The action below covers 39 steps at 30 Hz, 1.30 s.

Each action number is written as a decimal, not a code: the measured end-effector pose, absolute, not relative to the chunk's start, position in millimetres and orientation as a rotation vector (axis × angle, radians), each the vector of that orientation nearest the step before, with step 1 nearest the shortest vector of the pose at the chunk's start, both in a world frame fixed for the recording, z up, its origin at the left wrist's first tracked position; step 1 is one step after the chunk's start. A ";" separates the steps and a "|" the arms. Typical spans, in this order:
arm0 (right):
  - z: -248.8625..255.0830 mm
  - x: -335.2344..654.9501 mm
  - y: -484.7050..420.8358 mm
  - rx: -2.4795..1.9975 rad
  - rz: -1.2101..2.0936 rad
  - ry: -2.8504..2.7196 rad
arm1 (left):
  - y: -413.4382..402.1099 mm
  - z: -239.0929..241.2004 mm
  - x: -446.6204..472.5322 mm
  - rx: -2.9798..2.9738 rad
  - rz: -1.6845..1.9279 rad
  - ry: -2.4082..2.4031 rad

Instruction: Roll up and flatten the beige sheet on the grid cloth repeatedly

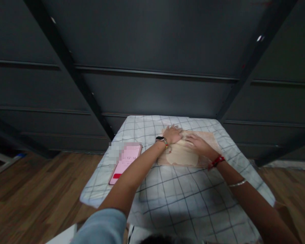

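Note:
A flat peach-coloured sheet, thin cloth or plastic by its look, lies on the checked cloth. On it rests a smooth cream piece of soft-looking material; its exact kind cannot be made out. My left hand, with a watch and beaded bracelet at the wrist, presses flat near the far left edge of the sheet, fingers spread. Just to its right, my right hand lies with fingers stretched over the cream piece. Both hands are open, and they cover part of the material.
A phone with a pink screen lies left of the sheet, beside my left forearm. Dark panels with metal rails stand right behind the table. Wooden floor shows on both sides. A white object is at the lower left.

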State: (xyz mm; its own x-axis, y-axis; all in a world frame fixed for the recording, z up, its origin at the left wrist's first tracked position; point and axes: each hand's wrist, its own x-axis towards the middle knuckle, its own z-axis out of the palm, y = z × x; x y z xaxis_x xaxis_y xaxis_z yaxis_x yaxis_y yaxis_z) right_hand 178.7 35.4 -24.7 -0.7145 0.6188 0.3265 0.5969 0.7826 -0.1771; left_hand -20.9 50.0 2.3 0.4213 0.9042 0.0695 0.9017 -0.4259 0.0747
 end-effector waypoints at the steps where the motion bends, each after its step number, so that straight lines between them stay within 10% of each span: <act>1: -22.4 178.4 37.5 -0.925 0.112 -2.584 | 54.7 3.7 -19.6 2.608 0.153 1.688; 39: 12.8 163.7 68.1 -1.042 0.601 -2.769 | -14.2 -10.0 -20.1 2.632 0.411 1.852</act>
